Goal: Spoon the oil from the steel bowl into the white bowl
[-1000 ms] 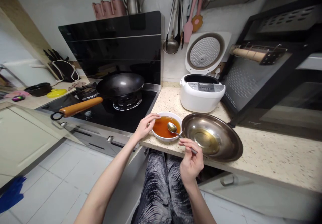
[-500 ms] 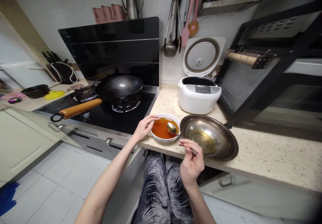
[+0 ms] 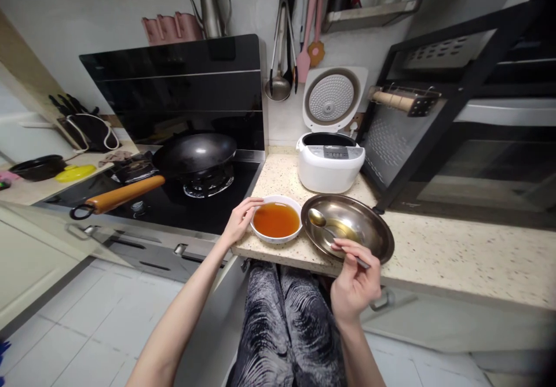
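My left hand (image 3: 238, 220) holds the left rim of a white bowl (image 3: 276, 240), its fingers laid along the edge. Amber-brown liquid (image 3: 276, 220) fills much of that bowl. A metal spoon (image 3: 317, 218) is pinched by its handle in my right hand (image 3: 358, 277). The spoon's head hangs over the left part of a wide metal basin (image 3: 377, 232), which stands just right of the white bowl. Some yellowish, clear liquid shows at the basin's bottom. I cannot tell what the spoon carries.
Behind the bowls stands a white rice cooker (image 3: 330, 167) with its lid up. A black wok (image 3: 197, 154) with a wooden handle (image 3: 125, 194) sits on the stove to the left. At the right is a dark rack (image 3: 369, 167) with an oven (image 3: 490, 167).
My right hand has moved the spoon rightward, from over the amber liquid to over the metal basin. My left hand stays at the white bowl's rim. The view has shifted slightly.
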A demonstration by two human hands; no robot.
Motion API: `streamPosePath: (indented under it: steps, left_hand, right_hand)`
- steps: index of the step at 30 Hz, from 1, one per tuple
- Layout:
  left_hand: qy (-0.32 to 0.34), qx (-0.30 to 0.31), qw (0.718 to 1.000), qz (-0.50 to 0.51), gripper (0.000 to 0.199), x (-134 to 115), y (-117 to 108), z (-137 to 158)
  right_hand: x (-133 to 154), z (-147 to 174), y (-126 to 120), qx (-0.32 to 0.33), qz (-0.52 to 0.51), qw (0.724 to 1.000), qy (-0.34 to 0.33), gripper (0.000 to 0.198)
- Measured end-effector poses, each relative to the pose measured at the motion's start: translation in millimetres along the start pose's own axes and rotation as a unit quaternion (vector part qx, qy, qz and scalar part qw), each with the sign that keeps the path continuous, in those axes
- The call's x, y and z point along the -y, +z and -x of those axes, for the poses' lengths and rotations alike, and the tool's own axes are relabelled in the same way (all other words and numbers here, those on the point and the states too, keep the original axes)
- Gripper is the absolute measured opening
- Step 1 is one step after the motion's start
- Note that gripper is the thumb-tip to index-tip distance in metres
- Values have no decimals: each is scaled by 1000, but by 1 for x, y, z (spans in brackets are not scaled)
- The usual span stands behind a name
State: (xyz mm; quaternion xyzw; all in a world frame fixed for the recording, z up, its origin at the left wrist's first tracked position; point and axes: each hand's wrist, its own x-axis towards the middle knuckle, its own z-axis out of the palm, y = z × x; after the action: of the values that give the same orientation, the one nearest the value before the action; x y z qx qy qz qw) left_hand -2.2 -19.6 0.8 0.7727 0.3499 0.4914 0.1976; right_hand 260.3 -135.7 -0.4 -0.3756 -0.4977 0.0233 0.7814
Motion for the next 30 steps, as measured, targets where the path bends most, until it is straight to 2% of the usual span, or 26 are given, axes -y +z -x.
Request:
streamPosePath:
  steps: [10, 17, 25, 30]
  left_hand:
    - [-20, -31, 999, 6, 34, 6, 2, -1]
    - [-21, -29, 999, 6, 34, 5, 2, 0]
    - [-19, -29, 999, -2, 34, 3, 2, -1]
    - [-6, -30, 1000, -6, 34, 6, 2, -1]
  right_hand:
    - [-10, -2, -25, 20, 83, 995, -46, 9]
    - [-13, -3, -31, 86, 151, 977, -119, 19]
    - [-14, -8, -34, 160, 170, 952, -199, 37]
    - [-18, -11, -37, 212, 168, 936, -225, 43]
